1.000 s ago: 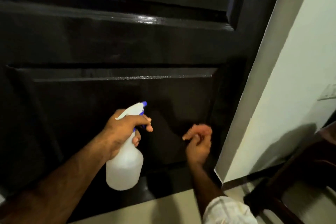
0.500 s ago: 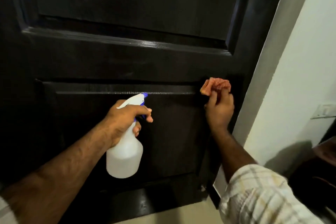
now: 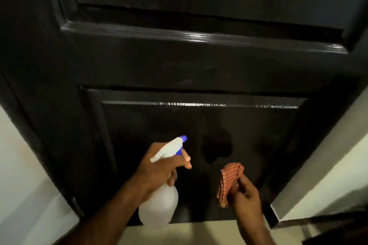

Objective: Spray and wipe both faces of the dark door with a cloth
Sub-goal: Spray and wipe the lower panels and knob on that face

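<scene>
The dark panelled door (image 3: 199, 65) fills most of the view, glossy, with a raised lower panel. My left hand (image 3: 159, 167) grips the neck of a white spray bottle (image 3: 159, 205) with a blue nozzle that points at the lower panel. My right hand (image 3: 246, 195) holds a bunched orange checked cloth (image 3: 231, 179) close to the lower right part of that panel; whether the cloth touches the door I cannot tell.
A pale wall and door frame (image 3: 328, 165) stand on the right of the door. A light wall (image 3: 18, 165) shows at the left. The beige floor (image 3: 199, 234) runs below the door's bottom edge. Something dark sits at the bottom right corner.
My right hand has come down with the cloth from the panel's upper right corner to its lower right part. The left hand still holds the bottle. The view has tilted downward.
</scene>
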`<state>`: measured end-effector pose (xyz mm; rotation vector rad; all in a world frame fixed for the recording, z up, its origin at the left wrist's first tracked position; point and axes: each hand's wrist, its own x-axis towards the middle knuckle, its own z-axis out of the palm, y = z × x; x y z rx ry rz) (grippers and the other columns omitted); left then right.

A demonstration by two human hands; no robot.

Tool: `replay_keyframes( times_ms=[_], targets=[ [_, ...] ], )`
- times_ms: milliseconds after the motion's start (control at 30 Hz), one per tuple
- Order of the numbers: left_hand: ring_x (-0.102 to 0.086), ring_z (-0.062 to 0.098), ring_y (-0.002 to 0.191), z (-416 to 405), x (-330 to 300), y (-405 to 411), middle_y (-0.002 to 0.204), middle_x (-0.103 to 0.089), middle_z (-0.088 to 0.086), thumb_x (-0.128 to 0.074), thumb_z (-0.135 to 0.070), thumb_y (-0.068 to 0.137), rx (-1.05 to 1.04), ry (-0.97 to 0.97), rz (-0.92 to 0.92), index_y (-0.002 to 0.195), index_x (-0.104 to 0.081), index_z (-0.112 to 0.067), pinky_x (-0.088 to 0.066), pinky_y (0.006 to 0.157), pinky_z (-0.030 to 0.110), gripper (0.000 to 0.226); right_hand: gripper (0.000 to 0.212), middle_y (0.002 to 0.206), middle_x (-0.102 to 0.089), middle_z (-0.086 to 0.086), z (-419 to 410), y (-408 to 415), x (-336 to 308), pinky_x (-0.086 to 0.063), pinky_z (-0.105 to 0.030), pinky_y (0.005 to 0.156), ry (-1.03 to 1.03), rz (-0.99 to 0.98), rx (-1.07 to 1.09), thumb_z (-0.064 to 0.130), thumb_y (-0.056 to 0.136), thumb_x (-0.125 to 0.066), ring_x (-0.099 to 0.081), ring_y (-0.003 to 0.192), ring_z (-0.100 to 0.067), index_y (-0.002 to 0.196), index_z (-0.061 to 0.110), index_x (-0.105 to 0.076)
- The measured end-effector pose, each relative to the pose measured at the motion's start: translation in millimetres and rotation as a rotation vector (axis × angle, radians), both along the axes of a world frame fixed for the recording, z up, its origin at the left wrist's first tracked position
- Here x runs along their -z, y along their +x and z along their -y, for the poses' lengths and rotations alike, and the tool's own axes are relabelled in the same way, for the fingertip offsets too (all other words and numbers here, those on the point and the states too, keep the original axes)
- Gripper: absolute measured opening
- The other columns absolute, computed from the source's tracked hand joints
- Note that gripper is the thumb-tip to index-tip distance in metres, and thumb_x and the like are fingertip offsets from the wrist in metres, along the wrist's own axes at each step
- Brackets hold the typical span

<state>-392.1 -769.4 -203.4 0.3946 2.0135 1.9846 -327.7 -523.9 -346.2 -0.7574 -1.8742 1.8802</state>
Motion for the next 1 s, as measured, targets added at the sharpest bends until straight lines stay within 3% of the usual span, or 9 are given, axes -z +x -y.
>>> replay_keyframes(
  times_ms=[167,267,433,567,667,733,833,900,1000],
  targets=[
    [-0.047,0.019,0.045,21,-44,-11,0.094,-0.078,0.018,-0.077,-0.026,0.081,-0.1,0.031,0.089,0.096,-0.073,0.001,-0.04,0.049,0.031,0.031,0.044,0.111,-0.081,-0.009,49,-6,-91,-0.059,-0.039,0.091,-0.016,-0.047,-0.089,-0.017,0.099,-0.054,-0.075,0.1,-0.023,0.127,0.01,-0.076],
    [-0.045,0.017,0.042,18,-76,-18,0.091,-0.078,0.018,-0.078,-0.014,0.093,-0.098,0.036,0.073,0.095,-0.071,0.006,-0.038,0.048,0.029,0.021,0.042,0.103,-0.081,-0.012,53,-15,-142,-0.061,-0.028,0.075,-0.033,-0.073,-0.13,-0.017,0.099,-0.053,-0.075,0.09,-0.018,0.117,0.01,-0.078],
    [-0.048,0.02,0.045,-13,-118,-15,0.088,-0.079,0.017,-0.073,-0.006,0.096,-0.003,0.034,0.045,0.091,-0.073,0.003,-0.04,0.049,0.028,0.01,0.034,0.101,-0.078,-0.021,34,-14,-189,-0.056,-0.046,0.087,-0.011,-0.14,0.023,-0.011,0.099,-0.059,-0.07,0.087,-0.026,0.107,0.016,-0.078],
    [-0.043,0.024,0.043,-48,-137,-6,0.089,-0.078,0.022,-0.078,-0.022,0.081,0.042,0.099,0.042,0.086,-0.076,-0.001,-0.036,0.05,0.03,0.023,0.026,0.094,-0.076,-0.013,5,-4,-213,-0.06,-0.057,0.084,0.055,-0.209,0.253,0.01,0.089,-0.071,-0.073,0.083,-0.032,0.101,0.033,-0.068],
    [-0.042,0.023,0.043,-89,-145,5,0.089,-0.077,0.022,-0.08,-0.03,0.072,0.105,0.088,0.025,0.081,-0.077,-0.007,-0.035,0.053,0.032,0.024,0.029,0.102,-0.077,-0.001,-51,4,-230,-0.062,-0.062,0.087,0.11,-0.261,0.36,0.018,0.091,-0.074,-0.076,0.094,-0.028,0.112,0.036,-0.067],
    [-0.042,0.024,0.045,-114,-147,12,0.09,-0.077,0.022,-0.081,-0.034,0.071,0.125,0.065,0.001,0.082,-0.076,-0.007,-0.035,0.054,0.033,0.029,0.03,0.106,-0.078,0.006,-93,9,-234,-0.063,-0.055,0.092,0.179,-0.278,0.417,0.023,0.093,-0.074,-0.076,0.099,-0.019,0.116,0.042,-0.069],
    [-0.044,0.026,0.047,-170,-157,27,0.093,-0.078,0.021,-0.081,-0.039,0.072,0.118,0.051,-0.025,0.086,-0.076,-0.006,-0.039,0.056,0.035,0.036,0.044,0.119,-0.074,0.008,-163,32,-246,-0.059,-0.035,0.099,0.308,-0.296,0.465,0.011,0.098,-0.073,-0.072,0.11,-0.012,0.127,0.043,-0.069],
    [-0.045,0.028,0.047,-200,-167,35,0.095,-0.077,0.022,-0.077,-0.032,0.078,0.101,0.046,-0.033,0.087,-0.076,-0.006,-0.041,0.056,0.036,0.027,0.041,0.124,-0.067,0.005,-194,42,-248,-0.052,-0.015,0.095,0.391,-0.252,0.437,0.011,0.1,-0.072,-0.068,0.114,-0.014,0.137,0.029,-0.068],
    [-0.044,0.027,0.047,-235,-186,43,0.097,-0.077,0.024,-0.075,-0.028,0.081,0.093,0.07,-0.062,0.088,-0.076,-0.005,-0.041,0.057,0.038,0.024,0.031,0.122,-0.058,0.0,-219,44,-256,-0.043,0.004,0.083,0.431,-0.252,0.401,0.009,0.1,-0.072,-0.064,0.11,-0.021,0.126,0.026,-0.068]
  ],
)
